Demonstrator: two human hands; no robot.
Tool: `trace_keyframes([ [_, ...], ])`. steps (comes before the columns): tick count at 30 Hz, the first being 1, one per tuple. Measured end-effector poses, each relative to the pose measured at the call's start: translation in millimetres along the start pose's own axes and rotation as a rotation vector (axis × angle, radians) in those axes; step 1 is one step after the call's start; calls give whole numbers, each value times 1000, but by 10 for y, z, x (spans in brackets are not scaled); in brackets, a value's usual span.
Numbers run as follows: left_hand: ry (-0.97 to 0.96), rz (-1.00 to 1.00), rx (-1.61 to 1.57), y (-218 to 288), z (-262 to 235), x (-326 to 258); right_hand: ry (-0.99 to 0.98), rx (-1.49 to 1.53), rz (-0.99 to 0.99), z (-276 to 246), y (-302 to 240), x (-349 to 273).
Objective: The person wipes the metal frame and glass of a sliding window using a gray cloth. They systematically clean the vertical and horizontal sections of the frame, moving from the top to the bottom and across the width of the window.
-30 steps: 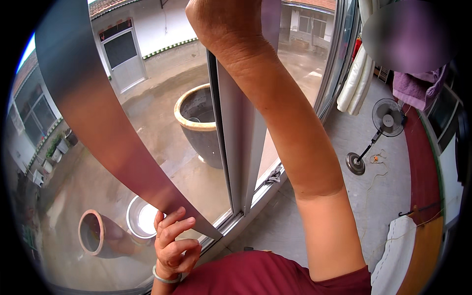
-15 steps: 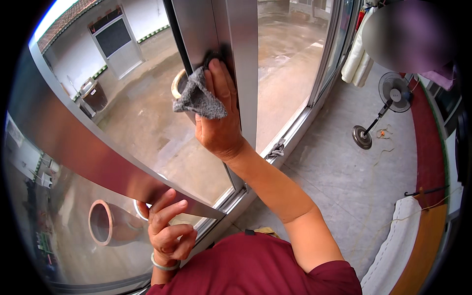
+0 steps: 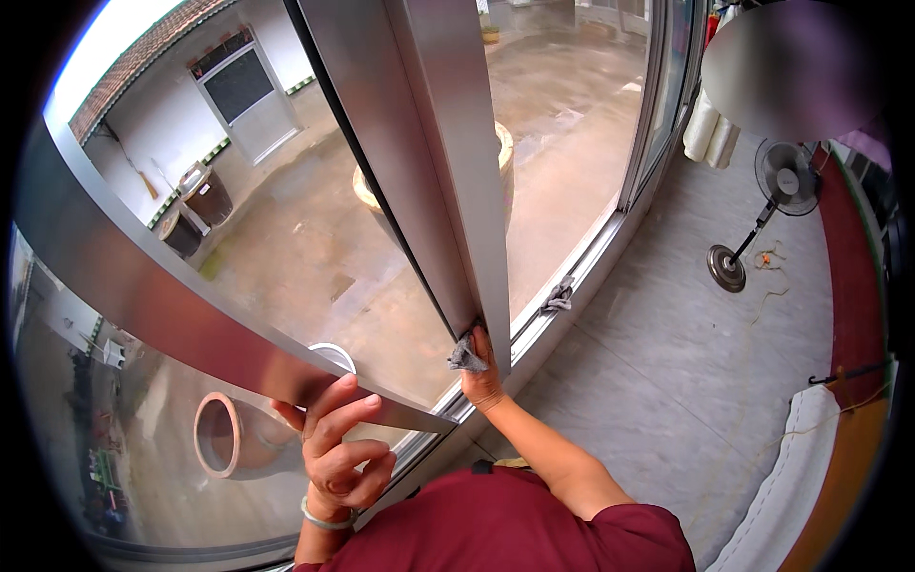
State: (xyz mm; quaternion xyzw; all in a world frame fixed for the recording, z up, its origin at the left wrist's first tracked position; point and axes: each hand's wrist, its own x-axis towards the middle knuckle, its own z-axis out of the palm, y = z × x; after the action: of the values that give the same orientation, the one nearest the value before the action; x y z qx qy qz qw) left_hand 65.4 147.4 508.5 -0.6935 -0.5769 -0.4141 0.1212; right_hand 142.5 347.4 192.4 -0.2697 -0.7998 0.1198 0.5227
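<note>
Low on the upright metal window frame [image 3: 429, 143], my right hand [image 3: 483, 375] presses a grey cloth [image 3: 468, 353] against the metal. Its fingers are closed round the cloth and partly hidden by it. My left hand [image 3: 345, 448], with a pale bangle at the wrist, is raised at the edge of the slanting metal sash [image 3: 229, 334]. Its fingertips touch the sash or hover right at it, the fingers apart and partly bent, with nothing in them. Another crumpled grey cloth [image 3: 558, 296] lies on the window's bottom track [image 3: 586, 272].
Indoors on the right, a standing fan [image 3: 762, 214] is on the grey tiled floor [image 3: 658, 362], near a thin cord [image 3: 770, 276]. White cloth hangs [image 3: 710, 133] beyond the window. Through the glass, large pots [image 3: 219, 436] and a tiled-roof building [image 3: 238, 86] show in a yard.
My right hand has slid down the upright frame with the cloth, from high up to near the bottom track. My left hand stays at the sash. The view has shifted slightly.
</note>
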Motion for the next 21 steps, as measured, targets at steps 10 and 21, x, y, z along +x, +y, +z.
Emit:
trace_keyframes([
  [10, -11, 126, -158, -102, -102, -79, 198, -24, -147, -521, -745, 1271],
  [21, 30, 199, -292, -198, -65, -106, 356, -89, -361, -1528, -1705, 3055],
])
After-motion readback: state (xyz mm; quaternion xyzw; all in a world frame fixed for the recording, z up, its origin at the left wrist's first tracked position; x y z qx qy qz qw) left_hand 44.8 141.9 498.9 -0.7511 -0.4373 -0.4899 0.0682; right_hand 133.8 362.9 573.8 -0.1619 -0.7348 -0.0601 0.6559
